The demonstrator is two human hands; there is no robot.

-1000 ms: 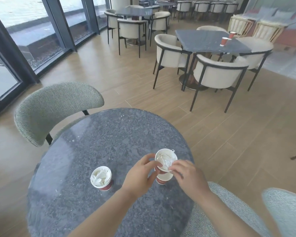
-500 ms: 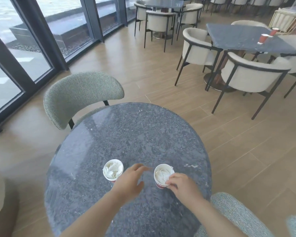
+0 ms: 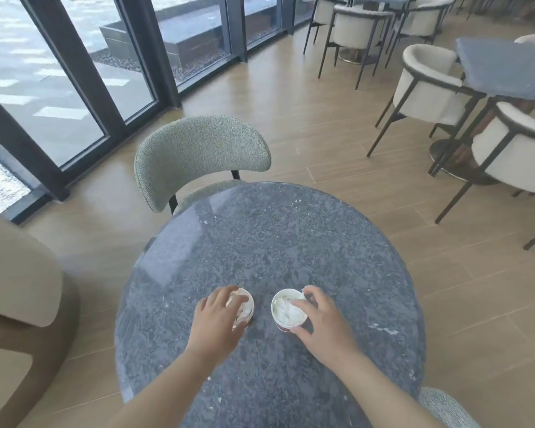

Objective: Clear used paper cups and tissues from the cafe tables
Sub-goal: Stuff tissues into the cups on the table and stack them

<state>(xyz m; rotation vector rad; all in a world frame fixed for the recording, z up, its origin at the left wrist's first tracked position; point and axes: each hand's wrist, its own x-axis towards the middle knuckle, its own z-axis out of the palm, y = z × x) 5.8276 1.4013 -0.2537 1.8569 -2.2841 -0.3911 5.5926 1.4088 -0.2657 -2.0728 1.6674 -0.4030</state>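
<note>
Head view, grey round table (image 3: 275, 242): left paper cup (image 3: 247, 305) and right paper cup (image 3: 279, 325), upright, stuffed with tissues (image 3: 286, 308). Left hand (image 3: 217, 319) — fingers curled around the left one; right hand (image 3: 322, 322) — fingers gripping the right one's rim.

Wood floor (image 3: 291, 97), tall windows (image 3: 59, 72), cream chairs (image 3: 426, 88), daylight.

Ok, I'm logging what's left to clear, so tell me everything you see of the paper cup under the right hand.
This paper cup is small and round, white inside, with a reddish-brown outer wall showing at its near side. It stands upright on the speckled dark grey table, stuffed with crumpled white tissue. The right hand grips it from the right, fingers curled over the rim, thumb at the near wall. The other cup stands apart on its left.
</note>
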